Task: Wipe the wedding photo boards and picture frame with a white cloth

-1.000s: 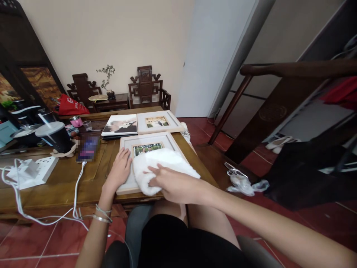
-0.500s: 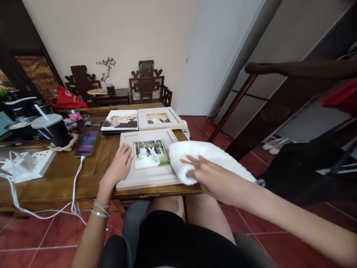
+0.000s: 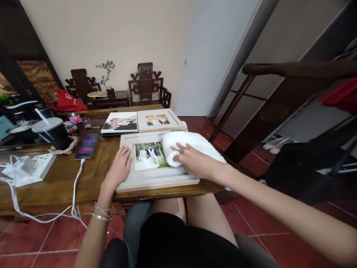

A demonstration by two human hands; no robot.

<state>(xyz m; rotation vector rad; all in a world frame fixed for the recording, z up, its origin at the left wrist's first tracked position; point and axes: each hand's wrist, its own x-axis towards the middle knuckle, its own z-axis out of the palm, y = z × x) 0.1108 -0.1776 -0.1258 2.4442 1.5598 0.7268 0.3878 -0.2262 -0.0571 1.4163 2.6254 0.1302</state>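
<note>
A picture frame (image 3: 157, 179) with a pale wooden border and a wedding photo (image 3: 149, 155) inside lies flat at the table's front edge. My left hand (image 3: 120, 165) rests on its left side, fingers and thumb lying flat on the surface. Over the right part of the frame, my right hand (image 3: 192, 160) presses a white fluffy towel (image 3: 192, 140) down, fingers spread on top. The towel's near end is rolled under, and it covers the frame's right side and the photo's right edge.
Behind lie a second framed photo (image 3: 156, 120) and a white photo album (image 3: 119, 122). Leftward on the wooden table (image 3: 97, 182) are a phone (image 3: 87, 146) on a cable, a drink cup (image 3: 51, 134), a power strip (image 3: 41, 165) and a pink mug (image 3: 74, 118).
My right hand and the towel have slid left and slightly away from me across the frame, uncovering its near right corner. My left hand stays nearly in place.
</note>
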